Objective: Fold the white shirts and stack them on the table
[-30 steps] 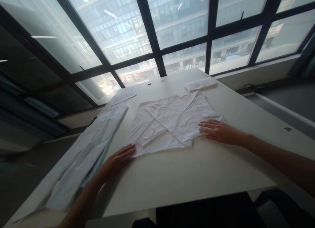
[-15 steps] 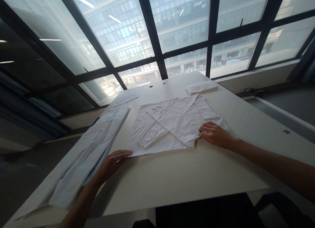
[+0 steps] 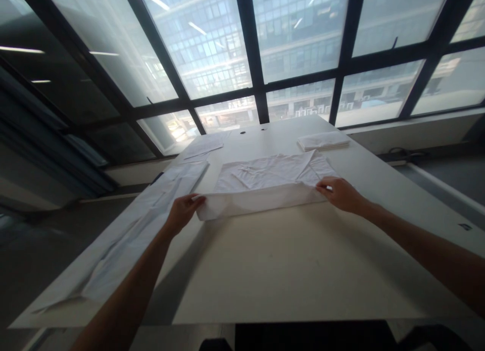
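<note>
Over the table [image 3: 288, 270], both hands [image 3: 343, 194] pinch plain white cloth [image 3: 257, 202].

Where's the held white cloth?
Head view, centre: the white cloth lies on the table, near edge held up by left hand and right hand, nearer than the folded stack.

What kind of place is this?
It's probably an office or workroom, but I can't be sure. There are big dark-framed windows with another building outside, and a large white table with white cloth on it.
</note>
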The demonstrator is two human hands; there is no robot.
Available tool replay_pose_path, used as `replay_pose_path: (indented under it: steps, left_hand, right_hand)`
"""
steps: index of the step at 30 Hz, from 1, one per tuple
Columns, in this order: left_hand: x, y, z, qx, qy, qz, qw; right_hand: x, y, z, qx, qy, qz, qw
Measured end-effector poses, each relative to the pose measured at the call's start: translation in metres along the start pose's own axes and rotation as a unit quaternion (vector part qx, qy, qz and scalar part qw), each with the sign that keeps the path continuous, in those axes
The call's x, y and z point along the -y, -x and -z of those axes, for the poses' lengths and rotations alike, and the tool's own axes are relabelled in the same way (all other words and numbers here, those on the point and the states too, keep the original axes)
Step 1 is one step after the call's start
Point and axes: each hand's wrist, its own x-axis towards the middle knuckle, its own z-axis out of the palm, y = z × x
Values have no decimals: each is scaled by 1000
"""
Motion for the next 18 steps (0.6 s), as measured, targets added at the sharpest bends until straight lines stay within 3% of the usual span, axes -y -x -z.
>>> replay_pose_path:
  steps: [4,10,18]
  left_hand:
    - [7,-33,-30,-21,35,36,999]
    - [32,-53,-69,-12,-143,3,990]
    - [41,-46,-75,11,-247,-11,969]
  right_hand:
    - [-4,-32,-9,46,60,-71,995]
    - [-11,-56,-30,141,157,-122,970]
    - [-20,-54,-41,90,175,-124,972]
